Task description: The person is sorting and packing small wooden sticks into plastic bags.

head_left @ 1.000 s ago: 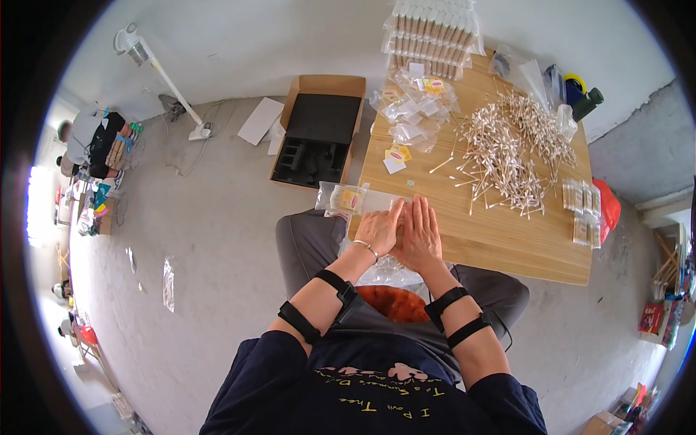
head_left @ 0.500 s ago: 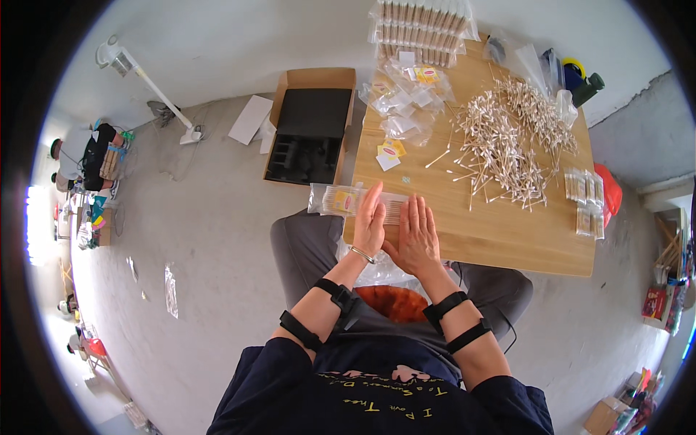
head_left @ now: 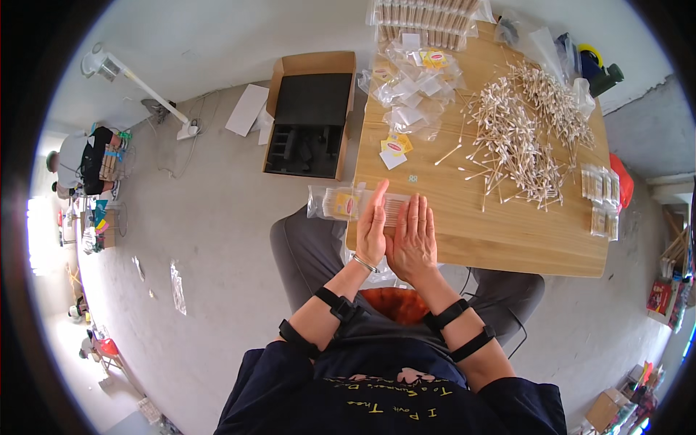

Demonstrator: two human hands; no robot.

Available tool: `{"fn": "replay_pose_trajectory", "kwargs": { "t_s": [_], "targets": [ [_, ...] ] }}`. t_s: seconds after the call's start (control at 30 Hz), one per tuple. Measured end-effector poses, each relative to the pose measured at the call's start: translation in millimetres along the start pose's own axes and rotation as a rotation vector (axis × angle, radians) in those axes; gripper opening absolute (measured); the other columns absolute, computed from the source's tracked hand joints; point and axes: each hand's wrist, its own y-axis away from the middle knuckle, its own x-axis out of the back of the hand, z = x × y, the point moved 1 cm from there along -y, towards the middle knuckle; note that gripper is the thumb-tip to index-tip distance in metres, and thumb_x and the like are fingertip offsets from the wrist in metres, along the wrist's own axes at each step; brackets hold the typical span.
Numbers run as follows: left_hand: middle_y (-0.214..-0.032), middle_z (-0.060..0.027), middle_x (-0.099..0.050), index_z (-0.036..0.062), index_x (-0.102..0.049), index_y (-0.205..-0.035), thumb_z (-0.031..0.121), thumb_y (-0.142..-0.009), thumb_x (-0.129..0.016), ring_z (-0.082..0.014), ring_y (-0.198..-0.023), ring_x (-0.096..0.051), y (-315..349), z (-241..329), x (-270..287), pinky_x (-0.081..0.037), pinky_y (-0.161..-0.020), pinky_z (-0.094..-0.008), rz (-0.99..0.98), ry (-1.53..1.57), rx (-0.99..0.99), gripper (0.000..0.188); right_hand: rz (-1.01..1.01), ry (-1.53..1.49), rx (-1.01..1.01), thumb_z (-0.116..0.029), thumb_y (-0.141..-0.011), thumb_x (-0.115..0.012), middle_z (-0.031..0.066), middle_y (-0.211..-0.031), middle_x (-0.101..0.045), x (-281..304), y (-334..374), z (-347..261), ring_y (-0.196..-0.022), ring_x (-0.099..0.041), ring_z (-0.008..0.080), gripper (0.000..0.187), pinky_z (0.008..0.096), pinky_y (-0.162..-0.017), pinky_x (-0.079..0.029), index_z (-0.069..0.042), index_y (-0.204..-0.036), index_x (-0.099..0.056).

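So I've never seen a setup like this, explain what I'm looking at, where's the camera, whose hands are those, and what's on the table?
There's no machine here, just a person's bare left hand and right hand. The camera is worn on that person's head and looks down; its fisheye lens bends straight edges. On the table lies a heap of loose cotton swabs, with clear bags and labels to its left. Filled packs stand at the far end. Both hands are open with fingers straight, gripping nothing. Between them shows a row of swabs; how firmly they touch it, I can't tell.
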Motion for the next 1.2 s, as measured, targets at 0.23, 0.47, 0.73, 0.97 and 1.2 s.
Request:
{"fn": "replay_pose_trajectory", "kwargs": {
  "t_s": [0.23, 0.47, 0.73, 0.97, 1.2],
  "targets": [
    [-0.155, -0.0179, -0.036, -0.005, -0.036, -0.148, 0.035, -0.108, -0.037, -0.027, -0.146, -0.029, -3.8, 7.8, -5.1, -0.021, -0.12, -0.0387, 0.017, -0.046, 0.006, 0.057, 0.02, 0.035, -0.005, -0.037, -0.095, -0.046, 0.0326, -0.154, -0.026, -0.2, -2.2, 0.3, -0.147, -0.021, 0.0453, 0.072, 0.051, -0.121, -0.016, 0.014, -0.143, -0.032],
    [-0.155, -0.0171, -0.035, -0.0044, -0.036, -0.149, 0.037, -0.108, -0.035, -0.0256, -0.146, -0.028, -3.4, 5.0, 0.6, -0.019, -0.121, -0.0397, -0.021, -0.047, 0.026, 0.058, -0.005, -0.019, -0.008, -0.037, -0.096, -0.045, 0.0311, -0.155, -0.025, 6.2, -1.9, -1.8, -0.148, -0.02, 0.043, 0.071, 0.0489, -0.121, -0.016, 0.014, -0.144, -0.032],
    [-0.155, -0.0169, -0.037, -0.0043, -0.036, -0.148, 0.037, -0.108, -0.034, -0.0256, -0.146, -0.029, -4.7, -1.4, 0.9, -0.019, -0.122, -0.0393, 0.028, -0.107, 0.015, 0.058, 0.0, 0.037, -0.026, -0.037, -0.097, -0.044, 0.03, -0.157, -0.023, -0.6, -1.2, -1.4, -0.149, -0.019, 0.0421, 0.07, 0.0482, -0.122, -0.014, 0.012, -0.145, -0.032],
    [-0.154, -0.0154, -0.038, -0.004, -0.038, -0.147, 0.037, -0.109, -0.035, -0.0239, -0.145, -0.031, -24.4, 0.0, 12.6, -0.02, -0.121, -0.0394, 0.057, -0.043, 0.008, 0.057, 0.01, 0.02, -0.027, -0.037, -0.097, -0.04, 0.0277, -0.157, -0.024, -7.8, -21.0, -10.7, -0.15, -0.017, 0.0393, 0.069, 0.0469, -0.123, -0.012, 0.01, -0.147, -0.031],
    [-0.145, -0.0169, -0.051, -0.0016, -0.048, -0.142, 0.038, -0.108, -0.036, -0.0278, -0.138, -0.044, -27.0, 1.5, 12.7, -0.032, -0.114, -0.0368, 0.101, -0.273, -0.09, 0.054, 0.022, 0.01, -0.009, -0.038, -0.097, -0.04, 0.0264, -0.157, -0.025, -11.3, -22.7, -8.9, -0.15, -0.017, 0.038, 0.069, 0.046, -0.123, -0.011, 0.008, -0.148, -0.029]
  ]
}}
